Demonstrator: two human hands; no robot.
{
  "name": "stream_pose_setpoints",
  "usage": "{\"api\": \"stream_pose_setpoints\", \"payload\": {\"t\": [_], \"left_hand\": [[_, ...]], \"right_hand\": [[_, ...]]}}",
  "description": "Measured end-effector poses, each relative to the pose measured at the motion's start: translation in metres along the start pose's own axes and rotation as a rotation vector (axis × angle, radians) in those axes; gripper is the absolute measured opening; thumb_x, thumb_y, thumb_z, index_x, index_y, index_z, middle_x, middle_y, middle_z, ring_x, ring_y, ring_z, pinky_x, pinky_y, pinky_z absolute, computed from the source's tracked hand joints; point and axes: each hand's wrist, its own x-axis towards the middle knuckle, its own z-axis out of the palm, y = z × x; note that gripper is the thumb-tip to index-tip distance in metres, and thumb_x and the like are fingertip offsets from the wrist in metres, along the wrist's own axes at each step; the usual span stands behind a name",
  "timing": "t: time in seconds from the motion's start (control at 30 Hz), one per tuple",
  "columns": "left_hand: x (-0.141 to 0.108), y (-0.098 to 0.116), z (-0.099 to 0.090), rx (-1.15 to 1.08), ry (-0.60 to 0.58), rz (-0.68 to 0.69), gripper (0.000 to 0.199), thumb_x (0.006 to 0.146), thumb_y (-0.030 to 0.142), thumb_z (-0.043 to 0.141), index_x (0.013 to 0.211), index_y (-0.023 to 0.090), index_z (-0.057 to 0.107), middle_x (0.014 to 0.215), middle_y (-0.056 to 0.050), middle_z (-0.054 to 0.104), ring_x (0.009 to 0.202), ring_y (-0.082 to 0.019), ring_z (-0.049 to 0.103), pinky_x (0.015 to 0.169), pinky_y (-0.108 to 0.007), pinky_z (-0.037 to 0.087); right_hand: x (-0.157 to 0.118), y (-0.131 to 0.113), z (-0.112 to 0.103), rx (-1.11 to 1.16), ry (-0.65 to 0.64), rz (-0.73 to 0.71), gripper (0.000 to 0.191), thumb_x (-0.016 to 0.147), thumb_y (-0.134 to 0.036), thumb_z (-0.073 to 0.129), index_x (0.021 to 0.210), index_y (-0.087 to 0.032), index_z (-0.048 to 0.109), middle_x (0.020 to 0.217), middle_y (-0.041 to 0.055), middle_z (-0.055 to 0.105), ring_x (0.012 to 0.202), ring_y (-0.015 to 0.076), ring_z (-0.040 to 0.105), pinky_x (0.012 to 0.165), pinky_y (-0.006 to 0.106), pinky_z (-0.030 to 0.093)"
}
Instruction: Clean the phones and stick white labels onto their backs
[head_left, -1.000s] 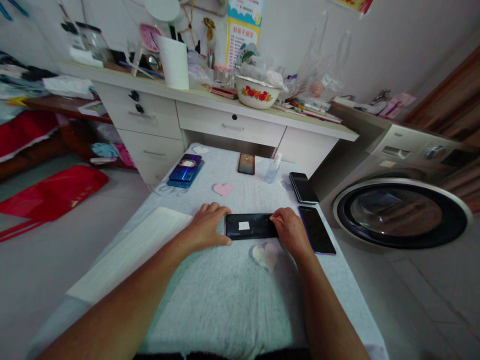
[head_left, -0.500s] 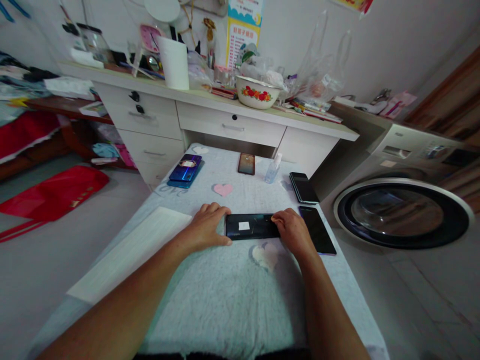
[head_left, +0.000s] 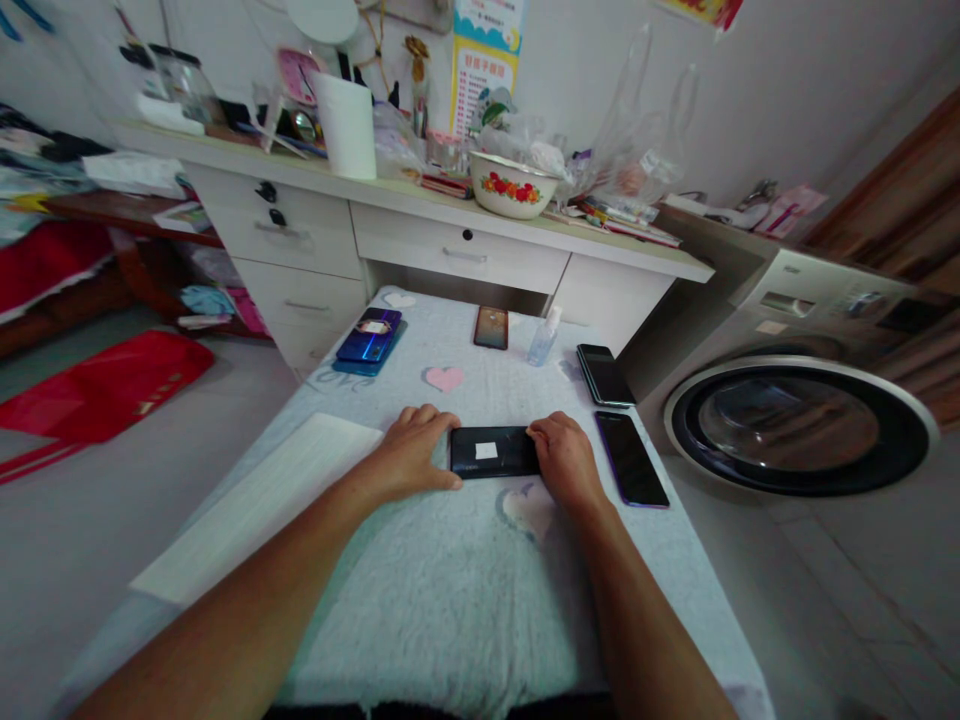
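A dark phone (head_left: 508, 460) lies crosswise on the cloth-covered table, back side up, with a small white sticker on it. Thumb and fingers of my left hand (head_left: 412, 450) are closed around its left end and hold it. Over the right part of the phone, my right hand (head_left: 566, 455) is closed with its fingertips pressed down on the back. Something small and pale shows at those fingertips, too small to name. The right end of the phone is hidden under this hand. Just right of it lies another phone (head_left: 632, 460) with its dark screen up.
Two stacked phones (head_left: 607, 376) lie farther back right, blue phones (head_left: 370, 338) at the back left. A brown phone (head_left: 491, 327) and a clear spray bottle (head_left: 544, 338) stand near the far edge. A long white strip (head_left: 262, 505) is at left; a washing machine (head_left: 795, 400) stands right.
My right hand has slid left along the phone's back, from its right end toward the white sticker. My left hand and the phone have stayed in place.
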Motion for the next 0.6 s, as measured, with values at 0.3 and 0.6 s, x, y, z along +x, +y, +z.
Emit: {"api": "stream_pose_setpoints", "payload": {"t": [0.3,0.6], "left_hand": [[0.0,-0.003,0.002,0.003,0.006,0.009,0.069,0.057,0.045,0.076,0.119,0.026,0.052,0.112,-0.006,0.053,0.108,-0.029,0.045,0.092,-0.037,0.038],[-0.001,-0.001,0.0,-0.006,-0.002,-0.006,0.068,0.057,0.045,0.076,0.118,0.026,0.052,0.113,-0.006,0.053,0.11,-0.03,0.044,0.092,-0.038,0.038]], "right_hand": [[-0.001,-0.014,0.005,0.042,-0.089,-0.139,0.021,0.092,-0.019,0.05,0.09,-0.019,0.071,0.088,0.0052,0.062,0.088,0.0161,0.054,0.081,0.025,0.04],[-0.005,-0.011,0.0,0.059,-0.12,-0.177,0.019,0.089,-0.014,0.051,0.092,-0.019,0.069,0.091,0.0048,0.063,0.09,0.0164,0.054,0.082,0.026,0.039]]}}
